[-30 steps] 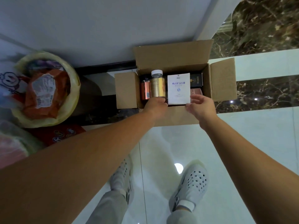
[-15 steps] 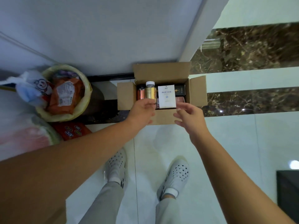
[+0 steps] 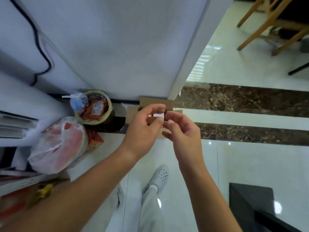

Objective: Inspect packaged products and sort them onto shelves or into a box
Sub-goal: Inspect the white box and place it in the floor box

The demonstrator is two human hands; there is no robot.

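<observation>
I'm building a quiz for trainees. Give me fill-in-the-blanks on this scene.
The open box is made of ____. The round basket left of it holds an ____ packet. The cut watermelon lies in a clear plastic ____. The perforated shoe is ____.
Answers: cardboard; orange; bag; white.

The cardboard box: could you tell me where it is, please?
Head view: the cardboard box sits on the floor by the white panel, right of the lined bin, behind the left hand and right hand.

Open floor [image 3: 250,164] right of box [image 3: 156,102]; basket [image 3: 109,104] left.
</observation>
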